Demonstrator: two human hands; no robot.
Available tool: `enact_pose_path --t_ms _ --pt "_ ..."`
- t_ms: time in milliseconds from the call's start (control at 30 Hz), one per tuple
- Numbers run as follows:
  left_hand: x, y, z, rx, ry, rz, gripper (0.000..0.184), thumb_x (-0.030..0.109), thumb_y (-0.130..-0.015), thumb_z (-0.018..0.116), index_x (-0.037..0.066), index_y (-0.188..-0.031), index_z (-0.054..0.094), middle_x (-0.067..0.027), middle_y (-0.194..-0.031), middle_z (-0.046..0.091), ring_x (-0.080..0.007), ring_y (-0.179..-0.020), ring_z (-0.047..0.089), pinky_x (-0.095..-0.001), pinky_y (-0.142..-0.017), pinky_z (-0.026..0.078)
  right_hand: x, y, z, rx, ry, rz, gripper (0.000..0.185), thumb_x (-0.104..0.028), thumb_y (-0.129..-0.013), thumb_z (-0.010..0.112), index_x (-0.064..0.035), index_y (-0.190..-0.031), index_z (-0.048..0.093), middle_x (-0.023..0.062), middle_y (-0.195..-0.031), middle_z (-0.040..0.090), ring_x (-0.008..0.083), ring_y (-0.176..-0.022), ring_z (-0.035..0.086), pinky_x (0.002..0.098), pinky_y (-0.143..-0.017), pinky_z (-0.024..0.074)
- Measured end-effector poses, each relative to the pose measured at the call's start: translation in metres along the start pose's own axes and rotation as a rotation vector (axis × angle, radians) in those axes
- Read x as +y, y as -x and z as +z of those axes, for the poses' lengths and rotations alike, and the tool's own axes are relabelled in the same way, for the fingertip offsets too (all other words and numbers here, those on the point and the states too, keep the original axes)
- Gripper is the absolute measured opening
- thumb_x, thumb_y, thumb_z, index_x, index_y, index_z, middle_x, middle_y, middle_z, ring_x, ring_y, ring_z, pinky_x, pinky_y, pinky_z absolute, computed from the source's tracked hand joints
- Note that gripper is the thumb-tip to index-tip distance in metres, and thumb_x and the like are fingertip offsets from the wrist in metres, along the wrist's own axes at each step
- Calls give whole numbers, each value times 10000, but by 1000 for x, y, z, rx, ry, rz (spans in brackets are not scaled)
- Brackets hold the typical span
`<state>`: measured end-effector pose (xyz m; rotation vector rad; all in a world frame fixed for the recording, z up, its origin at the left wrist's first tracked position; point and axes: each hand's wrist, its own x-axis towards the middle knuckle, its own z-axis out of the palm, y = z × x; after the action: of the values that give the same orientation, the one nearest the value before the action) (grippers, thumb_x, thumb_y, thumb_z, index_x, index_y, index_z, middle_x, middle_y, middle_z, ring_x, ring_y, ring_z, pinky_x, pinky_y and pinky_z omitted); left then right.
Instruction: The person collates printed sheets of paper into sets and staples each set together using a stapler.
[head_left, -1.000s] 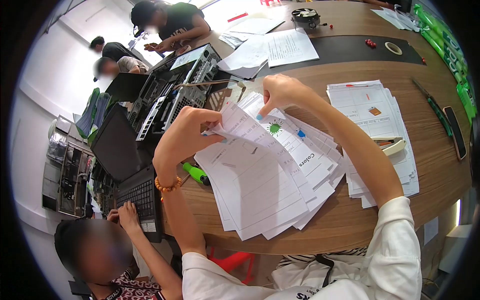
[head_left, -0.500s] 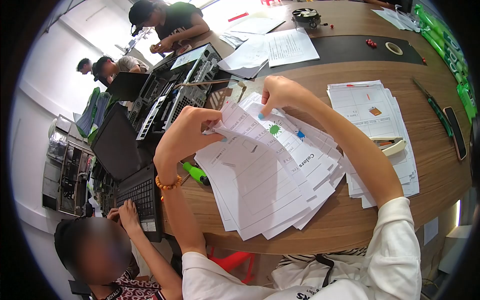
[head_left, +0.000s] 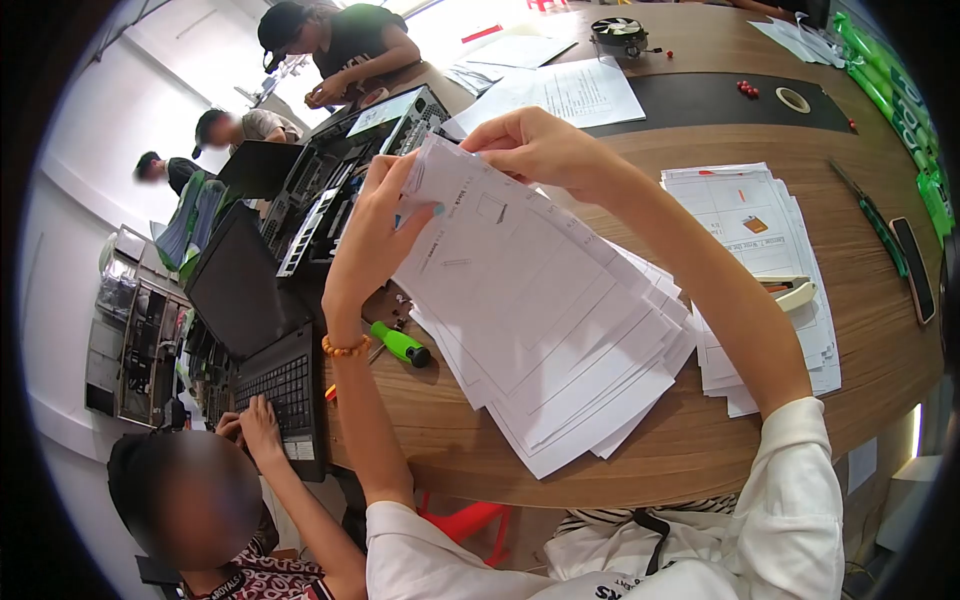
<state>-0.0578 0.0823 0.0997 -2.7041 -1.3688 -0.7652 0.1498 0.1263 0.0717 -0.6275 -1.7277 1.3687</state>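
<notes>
Paper sheets [head_left: 530, 290] slope down from the left hand [head_left: 372, 228] and right hand [head_left: 545, 152].

"black" in bold on the held top sheet [head_left: 530, 290], "Exercise 7" and "Write the" on the right-hand paper pile [head_left: 743, 212], "ROYALS" on a seated person's collar [head_left: 228, 587], "RS" on the white shirt [head_left: 787, 500], letters on green packaging [head_left: 898, 115] unclear
</notes>
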Motion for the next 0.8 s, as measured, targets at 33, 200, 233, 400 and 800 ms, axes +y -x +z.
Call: enact_pose_path --t_ms 33,200,233,400,800 --pt "-2 1 2 0 -1 0 512 -25 -738 601 27 -1215 422 -136 -972 535 -213 -859 547 -289 -759 450 -1 0 4 22 -54 12 251 -129 -815 603 17 -1018 619 58 -834 644 57 -709 562 177 -616 445" --pt "-1 3 3 -44 14 -115 467 24 -791 565 14 -1234 415 -163 -1065 528 -234 -929 537 -306 -805 430 2 -1 15 39 -38 -16 226 -103 -840 567 28 -1019 611 54 -852 639 71 -743 564 196 -657 449" --pt "-3 3 4 -43 13 -117 467 24 -791 565 14 -1234 415 -163 -1065 528 -234 -929 537 -306 -805 430 5 -1 16 1 15 -107 225 -97 -845 555 27 -1026 606 59 -857 640 81 -757 571 206 -677 453" --pt "4 -5 15 -66 207 -205 537 15 -832 480 30 -1340 306 -202 -1154 501 -288 -1003 523 -305 -878 393 27 -8 20 196 211 -194 270 -63 -833 525 30 -1084 561 108 -884 643 147 -805 599 257 -735 463" --pt "6 -10 37 71 118 -136 494 0 -826 480 -2 -1305 360 -184 -1114 480 -295 -960 523 -344 -841 402 38 -8 0 60 345 13 352 -145 -827 523 36 -1130 528 103 -939 620 168 -824 576 281 -734 464"
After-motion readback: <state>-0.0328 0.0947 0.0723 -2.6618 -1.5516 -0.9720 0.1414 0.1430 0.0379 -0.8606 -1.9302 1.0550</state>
